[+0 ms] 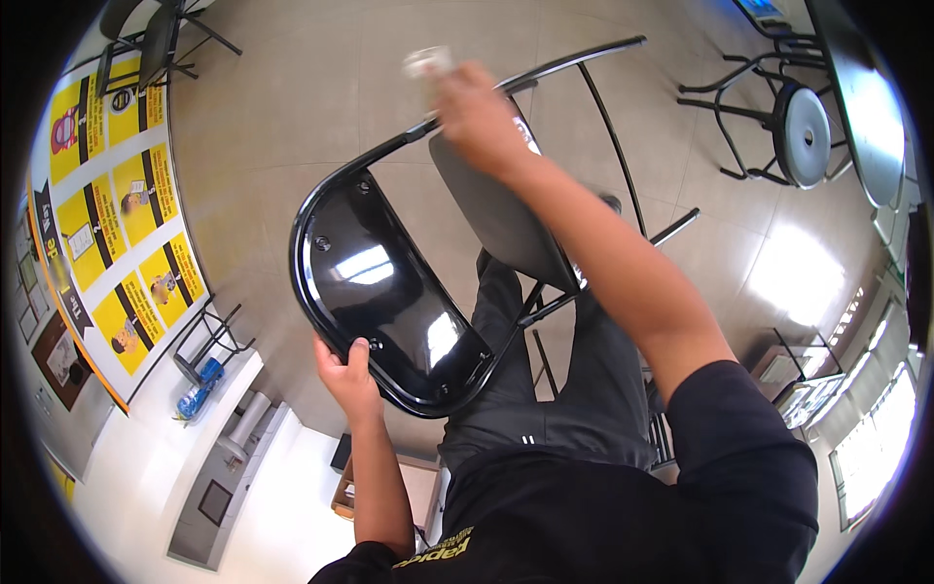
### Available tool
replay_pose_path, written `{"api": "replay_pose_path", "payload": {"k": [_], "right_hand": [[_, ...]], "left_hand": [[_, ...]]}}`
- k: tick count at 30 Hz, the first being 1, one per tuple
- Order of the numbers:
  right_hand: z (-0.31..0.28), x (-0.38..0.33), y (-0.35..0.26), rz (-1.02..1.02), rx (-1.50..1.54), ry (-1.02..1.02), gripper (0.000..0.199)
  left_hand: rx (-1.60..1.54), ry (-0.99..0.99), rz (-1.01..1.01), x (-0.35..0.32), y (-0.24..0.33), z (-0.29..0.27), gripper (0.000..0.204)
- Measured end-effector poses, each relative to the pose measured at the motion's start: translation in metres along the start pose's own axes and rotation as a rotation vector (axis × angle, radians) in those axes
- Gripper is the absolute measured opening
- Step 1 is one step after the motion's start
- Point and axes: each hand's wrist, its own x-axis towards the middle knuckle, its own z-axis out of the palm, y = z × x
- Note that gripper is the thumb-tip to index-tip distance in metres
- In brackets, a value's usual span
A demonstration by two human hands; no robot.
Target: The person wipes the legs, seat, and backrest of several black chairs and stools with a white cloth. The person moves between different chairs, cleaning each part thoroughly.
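Observation:
A black metal folding chair (375,277) is tilted across my lap and legs, its glossy backrest turned up toward me. Its dark padded seat (486,200) and tubular legs stretch away to the right. My left hand (348,382) grips the rounded rim of the backrest at its near left, thumb on top. Over the far side of the frame, my right hand (477,115) is closed on a crumpled whitish cloth (428,63), blurred by motion. Whether the cloth touches the tube cannot be made out.
A round-seated stool (803,136) stands at the right beside a dark table (856,88). Another folding chair (161,44) is at the far left. A yellow and white poster (117,214) hangs left, above a ledge with a blue plastic-wrapped item (199,389). Tiled floor (292,88) lies beyond the chair.

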Motion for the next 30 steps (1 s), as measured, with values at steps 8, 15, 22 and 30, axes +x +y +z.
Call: {"api": "replay_pose_path", "payload": {"k": [8,15,22,30], "right_hand": [[0.091,0.014,0.020,-0.342,-0.320,-0.531,0.048],[0.026,0.055,0.095,-0.026,-0.413,-0.545,0.044],[-0.026,0.060,0.176,-0.058,-0.346,-0.358,0.038],[-0.076,0.035,0.204,0.185,-0.350,-0.484,0.055]], "left_hand": [[-0.102,0.018,-0.070,0.001,-0.024,-0.010,0.063],[-0.056,0.020,-0.093,0.018,-0.032,-0.015,0.061],[0.201,0.085,-0.036,0.039,-0.015,-0.005,0.058],[0.253,0.185,-0.006,0.057,-0.016,0.000,0.040]]}}
